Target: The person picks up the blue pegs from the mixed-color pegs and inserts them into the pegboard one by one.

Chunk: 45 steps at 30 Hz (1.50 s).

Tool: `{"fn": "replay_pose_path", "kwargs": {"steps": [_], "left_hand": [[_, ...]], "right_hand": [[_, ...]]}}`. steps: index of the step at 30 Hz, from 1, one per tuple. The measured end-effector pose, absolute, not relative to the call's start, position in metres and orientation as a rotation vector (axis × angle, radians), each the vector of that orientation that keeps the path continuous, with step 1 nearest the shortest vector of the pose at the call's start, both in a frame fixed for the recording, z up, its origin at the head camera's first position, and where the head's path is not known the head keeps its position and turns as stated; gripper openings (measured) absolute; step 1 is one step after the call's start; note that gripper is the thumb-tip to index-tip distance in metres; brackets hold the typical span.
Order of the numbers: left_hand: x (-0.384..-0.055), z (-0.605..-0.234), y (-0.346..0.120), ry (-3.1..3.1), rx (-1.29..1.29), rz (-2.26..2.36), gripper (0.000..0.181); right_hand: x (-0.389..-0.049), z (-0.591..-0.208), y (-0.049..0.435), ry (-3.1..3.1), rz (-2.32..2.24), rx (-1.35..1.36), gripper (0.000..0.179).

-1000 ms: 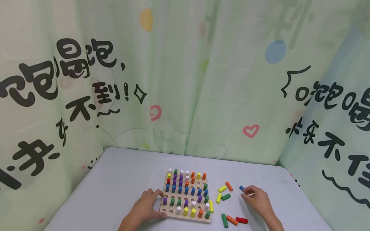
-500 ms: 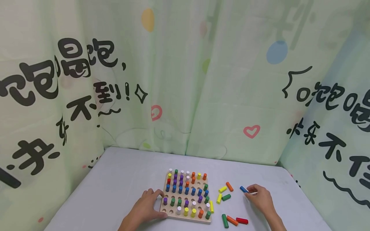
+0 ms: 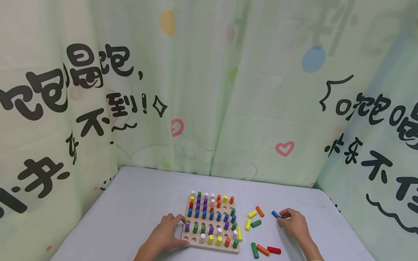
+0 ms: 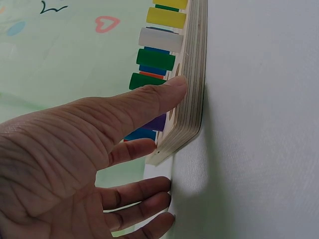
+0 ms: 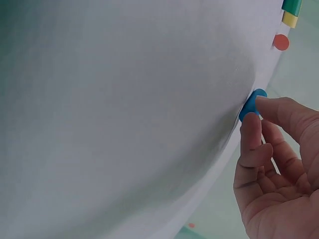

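In the head view, my left hand (image 3: 168, 231) grips the front left corner of a wooden pegboard (image 3: 210, 247), which bears rows of coloured pegs. The left wrist view shows the thumb pressed on the board's (image 4: 192, 74) front edge and the index finger at its side; the other fingers are spread off it. Right of the board, my right hand (image 3: 295, 223) is at a blue peg (image 3: 275, 214). Up close in the right wrist view, thumb and fingertips pinch this blue peg (image 5: 253, 103) right at the white tabletop.
Between board and right hand lie loose pegs: yellow ones, an orange peg (image 3: 259, 211) and a green peg (image 3: 256, 223). Nearer the front are another green peg (image 3: 254, 250), an orange peg (image 3: 262, 249) and a red peg (image 3: 274, 250). A yellow peg (image 3: 240, 234) lies against the board's right side.
My right hand has shifted slightly right and closed its fingertips on the end of the blue peg, more of which shows now. The left hand keeps its hold on the board.
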<state>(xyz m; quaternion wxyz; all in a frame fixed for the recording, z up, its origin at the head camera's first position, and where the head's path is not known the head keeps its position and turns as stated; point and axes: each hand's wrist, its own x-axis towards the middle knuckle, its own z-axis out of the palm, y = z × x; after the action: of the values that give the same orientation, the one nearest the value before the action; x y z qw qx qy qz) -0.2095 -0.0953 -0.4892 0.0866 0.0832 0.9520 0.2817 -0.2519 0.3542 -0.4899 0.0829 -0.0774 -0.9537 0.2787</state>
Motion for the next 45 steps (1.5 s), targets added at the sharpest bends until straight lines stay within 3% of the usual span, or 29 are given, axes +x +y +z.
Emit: {"fn": "replay_pose_path", "kwargs": {"steps": [27, 45], "left_hand": [[-0.209, -0.487, -0.096, 2.827, 0.237, 0.859, 0.059], [-0.209, -0.488, -0.095, 2.823, 0.233, 0.85, 0.059]], "right_hand": [[-0.249, -0.486, 0.349, -2.867, 0.856, -0.223, 0.02], [-0.238, -0.463, 0.311, -2.815, 0.984, -0.178, 0.021]]}}
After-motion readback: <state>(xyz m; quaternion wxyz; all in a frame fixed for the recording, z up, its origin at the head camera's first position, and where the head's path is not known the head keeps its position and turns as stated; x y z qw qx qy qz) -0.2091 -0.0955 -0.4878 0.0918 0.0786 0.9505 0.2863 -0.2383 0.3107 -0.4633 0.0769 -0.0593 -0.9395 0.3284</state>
